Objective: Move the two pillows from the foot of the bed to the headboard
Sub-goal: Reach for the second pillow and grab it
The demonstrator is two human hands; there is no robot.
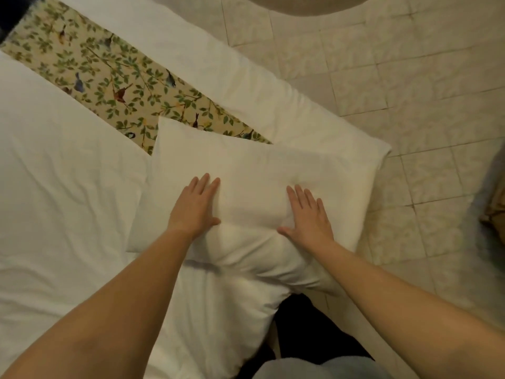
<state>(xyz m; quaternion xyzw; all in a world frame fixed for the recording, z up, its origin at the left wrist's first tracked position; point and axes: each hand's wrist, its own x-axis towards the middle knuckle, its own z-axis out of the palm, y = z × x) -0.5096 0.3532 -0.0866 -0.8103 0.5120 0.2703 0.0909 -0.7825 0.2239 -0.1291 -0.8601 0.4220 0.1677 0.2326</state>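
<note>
A white pillow (254, 170) lies at the corner of the bed, on top of a second white pillow (235, 272) whose crumpled end shows nearer to me. My left hand (195, 206) rests flat on the top pillow's near left part, fingers spread. My right hand (310, 214) presses flat on its near right part, fingers spread too. Neither hand grips anything.
The bed carries a white duvet (54, 187) and a floral runner with birds (109, 77). Pale tiled floor (410, 91) lies to the right. A round pale rug edge (300, 6) shows at the top. My dark trouser leg (306, 332) stands by the bed.
</note>
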